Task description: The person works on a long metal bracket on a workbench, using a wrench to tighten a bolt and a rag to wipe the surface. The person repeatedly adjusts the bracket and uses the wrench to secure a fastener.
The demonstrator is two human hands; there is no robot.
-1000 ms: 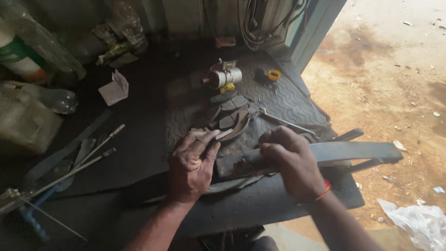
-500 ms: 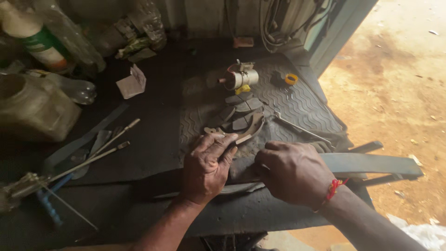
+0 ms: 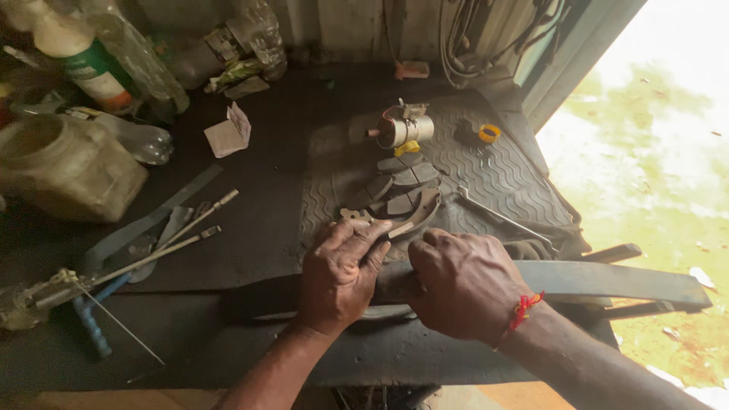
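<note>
Both hands, left hand (image 3: 339, 275) and right hand (image 3: 463, 282), grip closed on the flat metal bar (image 3: 607, 279) at the bench edge (image 3: 395, 357)

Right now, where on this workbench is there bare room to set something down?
Bare: the dark bench top between the folded paper and the ribbed rubber mat, and the mat's right part beyond the yellow ring. Crowded: the brake pads ahead of the left hand and right hand, the bottles far left, the rods.
</note>
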